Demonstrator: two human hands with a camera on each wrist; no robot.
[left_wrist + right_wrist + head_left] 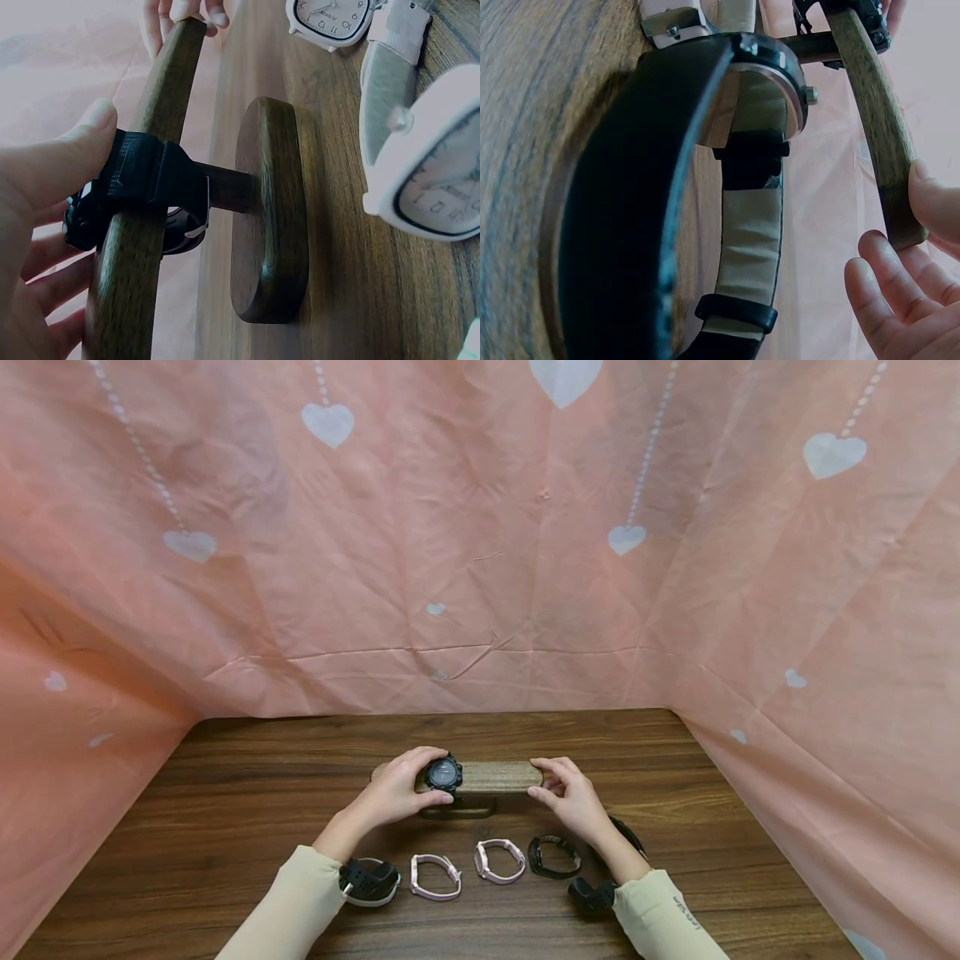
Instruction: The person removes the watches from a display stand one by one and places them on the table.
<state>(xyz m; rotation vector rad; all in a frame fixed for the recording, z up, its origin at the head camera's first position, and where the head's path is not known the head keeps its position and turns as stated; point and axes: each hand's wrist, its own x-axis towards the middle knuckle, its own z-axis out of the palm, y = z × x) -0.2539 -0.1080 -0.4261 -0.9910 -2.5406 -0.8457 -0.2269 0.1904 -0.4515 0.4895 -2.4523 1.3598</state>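
A black sports watch [444, 773] sits strapped around the bar of a wooden T-shaped watch stand [498, 777], left of the bar's middle. My left hand [397, 791] grips the watch, thumb on the near side and fingers on the far side of the bar. The buckle end of its strap hangs below the bar in the left wrist view. At the bar's right end, my right hand [573, 797] pinches the wood between thumb and fingers. The stand's post and rounded base [270, 210] show under the bar, standing on the table.
Nearer me lie a pale watch [371, 903] partly behind the left wrist camera, two pink watches [435, 893] [500, 878] and a black watch [555, 870]. Another dark strap [628, 835] is partly hidden by my right wrist. A pink curtain [480, 568] surrounds the wooden table [247, 827].
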